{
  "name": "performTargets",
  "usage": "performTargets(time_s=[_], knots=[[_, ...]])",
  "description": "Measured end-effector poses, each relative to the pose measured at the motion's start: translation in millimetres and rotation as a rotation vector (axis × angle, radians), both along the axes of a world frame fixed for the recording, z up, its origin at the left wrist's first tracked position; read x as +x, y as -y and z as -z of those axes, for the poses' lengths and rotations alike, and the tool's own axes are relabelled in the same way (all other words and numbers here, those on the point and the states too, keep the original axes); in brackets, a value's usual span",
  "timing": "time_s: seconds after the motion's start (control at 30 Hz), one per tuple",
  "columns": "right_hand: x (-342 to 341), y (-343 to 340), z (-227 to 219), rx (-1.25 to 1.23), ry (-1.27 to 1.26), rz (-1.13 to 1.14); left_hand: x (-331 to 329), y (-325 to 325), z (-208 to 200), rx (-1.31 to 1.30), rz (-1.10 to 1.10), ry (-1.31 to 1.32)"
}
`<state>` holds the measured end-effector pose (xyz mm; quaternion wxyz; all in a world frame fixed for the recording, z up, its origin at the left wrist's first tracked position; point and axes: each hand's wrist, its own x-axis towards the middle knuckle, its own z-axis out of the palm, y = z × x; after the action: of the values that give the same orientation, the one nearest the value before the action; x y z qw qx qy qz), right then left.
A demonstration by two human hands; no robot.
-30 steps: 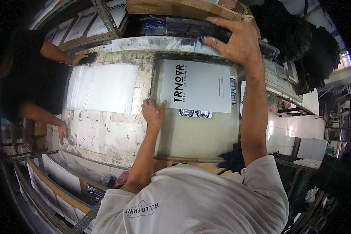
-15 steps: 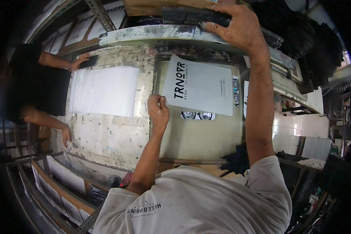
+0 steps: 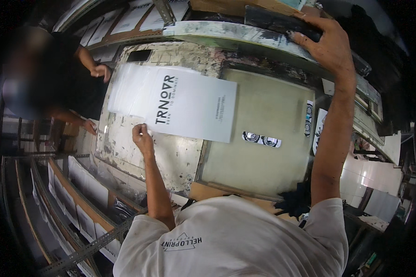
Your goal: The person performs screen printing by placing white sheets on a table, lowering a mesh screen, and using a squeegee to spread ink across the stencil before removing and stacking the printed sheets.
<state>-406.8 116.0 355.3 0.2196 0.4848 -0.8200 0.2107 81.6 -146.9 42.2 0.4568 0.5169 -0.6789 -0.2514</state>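
In the head view, the person's left hand (image 3: 143, 139) had its thumb and fingers pinched together on the near left corner of a white printed sheet (image 3: 196, 111). The sheet bore dark lettering and lay at a slight slant, its left part over a stack of clear plastic sheets (image 3: 125, 90) on the worn, paint-stained tabletop (image 3: 173, 159), and its right end over the left edge of a pale panel (image 3: 254, 171). Whether it rested flat or hung just above could not be told. The right hand (image 3: 330, 45) was clamped on a dark bar (image 3: 279, 22), thumb on the near side, beside the stained rail (image 3: 226, 33) that ran across the far side.

On the panel lay a small sticker (image 3: 261, 139) with dark round shapes, right of the sheet and apart from it; a similar strip (image 3: 308, 118) lay at the panel's right edge. A dark phone (image 3: 139, 56) lay beyond the stack. At the left stood a co-worker in a dark top (image 3: 69, 76), one hand near the stack. A rack (image 3: 90, 251) holding white printed sheets stood at lower left.
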Motion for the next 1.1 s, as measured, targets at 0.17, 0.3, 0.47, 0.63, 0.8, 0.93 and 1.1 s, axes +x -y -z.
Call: performTargets(time_s=[0.17,0.3,0.47,0.63,0.8,0.93,1.1], knots=[[9,6,-6,0.016,0.062,-0.034,76,37,8,-0.081,-0.34,0.134],[10,5,-5,0.02,0.013,-0.053,70,28,-15,-0.313,-0.548,0.337],[21,6,-12,-0.004,0.053,-0.065,-9,-24,-31,-0.235,-0.154,-0.006],[3,6,-10,0.063,0.086,-0.047,-100,-107,-48,-0.23,0.398,-0.011],[-1,5,-7,0.065,0.048,-0.038,-140,-138,-72,-0.147,0.611,0.042],[12,5,-10,0.037,-0.015,-0.022,-135,-102,-53,-0.217,0.43,0.113],[15,7,-13,0.047,0.054,-0.032,-99,-35,3,-0.175,0.148,0.556]])
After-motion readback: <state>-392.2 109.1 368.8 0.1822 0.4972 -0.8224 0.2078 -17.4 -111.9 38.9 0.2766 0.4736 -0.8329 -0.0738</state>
